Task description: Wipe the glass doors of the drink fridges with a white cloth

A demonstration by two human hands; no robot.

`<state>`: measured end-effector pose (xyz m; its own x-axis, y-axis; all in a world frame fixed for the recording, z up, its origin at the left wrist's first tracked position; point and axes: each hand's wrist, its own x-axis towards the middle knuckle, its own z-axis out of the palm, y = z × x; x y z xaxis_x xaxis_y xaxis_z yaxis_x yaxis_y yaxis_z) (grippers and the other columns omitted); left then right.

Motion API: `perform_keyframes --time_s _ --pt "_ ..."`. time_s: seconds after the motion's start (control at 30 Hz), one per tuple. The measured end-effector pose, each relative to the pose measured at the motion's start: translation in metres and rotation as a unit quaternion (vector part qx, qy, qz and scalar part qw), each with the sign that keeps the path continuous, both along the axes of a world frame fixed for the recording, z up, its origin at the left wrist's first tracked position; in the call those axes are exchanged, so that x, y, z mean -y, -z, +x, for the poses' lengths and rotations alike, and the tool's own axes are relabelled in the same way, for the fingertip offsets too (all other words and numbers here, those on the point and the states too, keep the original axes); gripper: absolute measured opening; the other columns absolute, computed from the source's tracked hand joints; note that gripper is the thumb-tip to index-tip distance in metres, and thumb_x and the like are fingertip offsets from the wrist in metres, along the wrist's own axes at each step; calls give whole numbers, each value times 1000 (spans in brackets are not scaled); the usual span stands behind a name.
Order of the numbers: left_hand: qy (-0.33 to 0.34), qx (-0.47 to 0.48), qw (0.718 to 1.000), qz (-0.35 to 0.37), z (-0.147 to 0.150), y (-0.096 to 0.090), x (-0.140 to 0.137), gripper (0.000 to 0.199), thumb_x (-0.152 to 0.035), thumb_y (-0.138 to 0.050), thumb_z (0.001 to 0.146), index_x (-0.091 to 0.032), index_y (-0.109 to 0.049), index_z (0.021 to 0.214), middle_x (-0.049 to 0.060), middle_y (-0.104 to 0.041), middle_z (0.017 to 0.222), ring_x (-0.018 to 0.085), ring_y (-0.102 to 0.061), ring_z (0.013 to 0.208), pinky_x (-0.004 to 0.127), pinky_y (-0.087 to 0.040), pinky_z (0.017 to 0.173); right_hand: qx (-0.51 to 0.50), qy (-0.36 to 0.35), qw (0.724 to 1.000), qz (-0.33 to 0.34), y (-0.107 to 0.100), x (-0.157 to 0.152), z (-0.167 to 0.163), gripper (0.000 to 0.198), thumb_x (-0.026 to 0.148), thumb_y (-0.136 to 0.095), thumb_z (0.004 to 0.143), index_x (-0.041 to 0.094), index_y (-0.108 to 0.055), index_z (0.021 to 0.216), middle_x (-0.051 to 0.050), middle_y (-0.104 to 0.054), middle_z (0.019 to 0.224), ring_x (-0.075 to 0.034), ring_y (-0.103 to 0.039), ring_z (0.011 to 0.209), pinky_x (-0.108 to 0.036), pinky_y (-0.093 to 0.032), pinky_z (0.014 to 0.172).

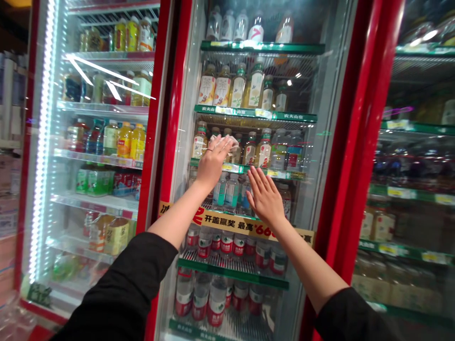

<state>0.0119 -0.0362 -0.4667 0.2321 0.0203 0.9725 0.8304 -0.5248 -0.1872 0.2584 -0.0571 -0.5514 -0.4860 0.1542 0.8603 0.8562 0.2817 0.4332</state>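
Under the fingers of my left hand (pixel 211 163) is a crumpled white cloth or tissue (pixel 232 143), pressed against the glass door (pixel 302 137) of a red-framed drinks fridge. The palm and part of the cloth are hidden behind the back of that hand. Lower and to the right, my right hand (pixel 266 196) rests against the same glass with its fingers stretched out and nothing in it. Bottles of tea and juice (pixel 263 149) stand on the shelf behind the pane, near both hands.
A yellow printed strip (pixel 227 222) crosses the door below my hands. Red-labelled water bottles (pixel 216 300) fill the lower shelves. Another lit fridge (pixel 103 201) stands on the left and a third fridge (pixel 401 194) on the right. Red frame posts (pixel 177 104) separate them.
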Motion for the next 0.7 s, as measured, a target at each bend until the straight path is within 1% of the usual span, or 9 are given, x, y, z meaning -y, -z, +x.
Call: perform_keyframes --time_s 0.07,0.17,0.23,0.3,0.37,0.43,0.57,0.63,0.7 --pt "6 42 999 4 -4 -2 -2 74 2 -37 106 -32 -52 171 1 -57 174 25 -40 171 55 -42 140 2 -1 1000 -8 -1 1 0 87 36 -40 119 27 25 177 -5 -20 189 -27 -31 174 -51 -34 143" --pt "6 58 998 16 0 20 -1 73 0 -39 107 -32 -49 173 2 -59 172 26 -42 170 57 -44 139 0 -10 1000 -16 -1 2 -1 88 35 -41 119 27 26 177 -5 -19 189 -29 -32 174 -54 -34 143" --pt "5 26 999 24 10 38 1 74 0 -42 107 -31 -47 174 4 -60 172 26 -44 169 56 -46 138 -2 -16 1000 -17 -1 2 -1 89 34 -41 119 28 26 177 -5 -18 189 -30 -32 174 -55 -34 144" --pt "2 -30 999 27 21 47 4 74 1 -45 106 -29 -48 173 5 -61 171 25 -46 168 52 -49 137 -1 -20 1000 -14 -1 1 -1 89 34 -41 119 27 26 177 -5 -18 189 -30 -31 174 -55 -33 144" --pt "-1 -80 996 24 29 43 5 71 1 -47 106 -27 -51 171 6 -60 171 24 -47 167 49 -50 136 -1 -22 1000 -8 0 0 -1 90 34 -42 119 27 27 176 -6 -18 189 -30 -32 173 -55 -33 144" --pt "-2 -105 994 19 30 29 6 69 0 -49 107 -27 -53 170 5 -59 172 24 -47 167 48 -51 135 -2 -17 1000 -1 0 0 -2 90 35 -42 119 27 27 176 -6 -19 188 -29 -32 173 -54 -35 143" --pt "-3 -48 999 16 18 9 5 74 2 -44 106 -33 -51 171 1 -59 172 24 -47 167 50 -52 134 -2 -2 1000 4 0 0 -2 89 35 -41 120 27 27 177 -6 -21 188 -27 -31 173 -53 -38 142" --pt "-7 0 1000 27 11 17 4 75 1 -44 106 -34 -49 173 1 -59 172 24 -48 167 52 -50 136 -2 -2 1000 6 0 0 -2 89 35 -41 120 27 27 177 -6 -21 188 -27 -31 173 -52 -37 142" --pt "-11 20 999 43 8 36 3 74 0 -45 107 -32 -49 173 3 -61 170 24 -50 165 51 -50 136 -2 -6 1000 4 0 -1 -2 88 35 -40 120 27 26 177 -5 -20 188 -27 -31 173 -52 -35 143"
